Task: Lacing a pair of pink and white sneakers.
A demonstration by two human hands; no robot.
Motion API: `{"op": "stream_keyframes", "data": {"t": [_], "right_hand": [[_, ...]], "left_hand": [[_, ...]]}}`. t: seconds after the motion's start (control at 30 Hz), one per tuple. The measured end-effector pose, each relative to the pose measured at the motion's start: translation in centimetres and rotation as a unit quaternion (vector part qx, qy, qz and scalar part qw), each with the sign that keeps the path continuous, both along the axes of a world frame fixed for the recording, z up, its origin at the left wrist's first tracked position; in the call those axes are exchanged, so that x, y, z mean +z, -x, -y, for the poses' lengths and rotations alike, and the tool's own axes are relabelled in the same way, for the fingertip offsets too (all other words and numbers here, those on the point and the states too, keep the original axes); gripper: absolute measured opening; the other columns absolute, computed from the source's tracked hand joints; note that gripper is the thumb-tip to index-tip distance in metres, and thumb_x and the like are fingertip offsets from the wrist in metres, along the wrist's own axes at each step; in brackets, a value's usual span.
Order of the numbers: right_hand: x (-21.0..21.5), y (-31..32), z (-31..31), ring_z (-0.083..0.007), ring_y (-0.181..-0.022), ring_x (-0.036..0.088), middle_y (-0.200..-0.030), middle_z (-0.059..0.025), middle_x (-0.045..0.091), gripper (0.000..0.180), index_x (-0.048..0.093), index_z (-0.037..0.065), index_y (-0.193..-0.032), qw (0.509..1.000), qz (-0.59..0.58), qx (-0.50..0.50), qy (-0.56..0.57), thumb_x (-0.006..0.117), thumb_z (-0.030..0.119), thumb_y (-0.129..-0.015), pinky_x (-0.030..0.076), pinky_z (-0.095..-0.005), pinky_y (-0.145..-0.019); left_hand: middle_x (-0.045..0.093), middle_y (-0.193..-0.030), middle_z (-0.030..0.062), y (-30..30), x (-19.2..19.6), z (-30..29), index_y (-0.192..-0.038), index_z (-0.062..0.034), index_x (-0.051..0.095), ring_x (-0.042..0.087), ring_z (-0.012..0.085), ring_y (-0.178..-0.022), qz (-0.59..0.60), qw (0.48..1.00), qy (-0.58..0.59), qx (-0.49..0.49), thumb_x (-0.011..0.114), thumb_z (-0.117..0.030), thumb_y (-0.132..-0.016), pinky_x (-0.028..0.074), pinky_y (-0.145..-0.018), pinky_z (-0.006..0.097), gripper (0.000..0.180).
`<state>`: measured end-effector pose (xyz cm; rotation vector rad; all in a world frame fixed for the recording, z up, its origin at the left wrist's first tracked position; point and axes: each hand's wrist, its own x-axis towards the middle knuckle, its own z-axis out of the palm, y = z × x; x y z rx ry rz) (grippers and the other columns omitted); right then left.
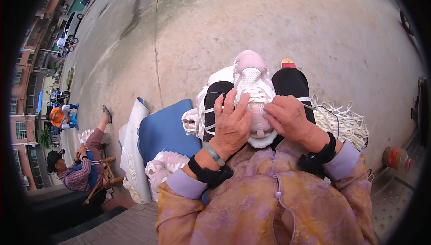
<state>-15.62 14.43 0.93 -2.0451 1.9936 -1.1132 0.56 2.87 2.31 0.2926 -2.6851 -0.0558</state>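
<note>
A pink and white sneaker [252, 76] rests between my knees, its toe pointing away from me and its heel toward my body. White shoelace [258, 96] crosses its upper, and loose lengths trail over both black-clad knees. My left hand [231, 123] is at the shoe's left edge, fingers curled and somewhat spread around the lace; its thumb is hidden. On the other side my right hand [289, 117] pinches the lace beside the tongue, thumb and forefinger together. Partly behind my left knee lies more pink and white footwear [191, 121].
White laces lie in a bundle [343, 126] right of my knee. Pink and white shoes [165, 166] sit left, beside a blue sheet [166, 126]. A lidded jar [396, 159] stands far right. Another person [83, 168] sits at left; someone in orange [58, 117] is farther off.
</note>
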Motion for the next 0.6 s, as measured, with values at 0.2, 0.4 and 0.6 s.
{"op": "stream_keyframes", "data": {"t": [0.2,0.4,0.6], "right_hand": [[-1.1,-0.1,0.5,-0.0265,-0.062,0.054,-0.071,-0.0082,0.053,0.016,0.059,0.007,-0.085,0.998,0.050,-0.016,0.029,0.063,0.011,-0.070,0.041,-0.0357,-0.055],[-1.5,-0.6,0.5,-0.0289,-0.064,0.055,-0.072,-0.0096,0.053,0.015,0.059,0.006,-0.085,0.995,0.085,-0.035,0.050,0.061,0.008,-0.071,0.044,-0.0378,-0.056],[-1.6,-0.4,0.8,-0.0294,-0.065,0.056,-0.073,-0.0100,0.053,0.017,0.059,0.005,-0.087,0.996,0.067,-0.044,0.044,0.060,0.008,-0.071,0.045,-0.0377,-0.056]], "left_hand": [[0.053,-0.119,0.0164,0.5,-0.4,-0.2,-0.073,-0.0013,0.056,0.045,0.0380,-0.116,-0.017,0.999,-0.046,0.015,0.058,-0.006,-0.071,0.031,-0.097,0.050,0.006],[0.052,-0.118,0.0164,0.1,-1.4,0.1,-0.081,-0.0006,0.059,0.043,0.0369,-0.116,-0.063,0.940,-0.336,0.005,0.061,-0.003,-0.072,0.032,-0.098,0.044,0.009],[0.052,-0.117,0.0171,1.3,-1.9,0.9,-0.085,-0.0005,0.061,0.045,0.0327,-0.114,-0.064,0.935,-0.348,0.006,0.062,-0.004,-0.076,0.033,-0.099,0.040,0.010]]}}
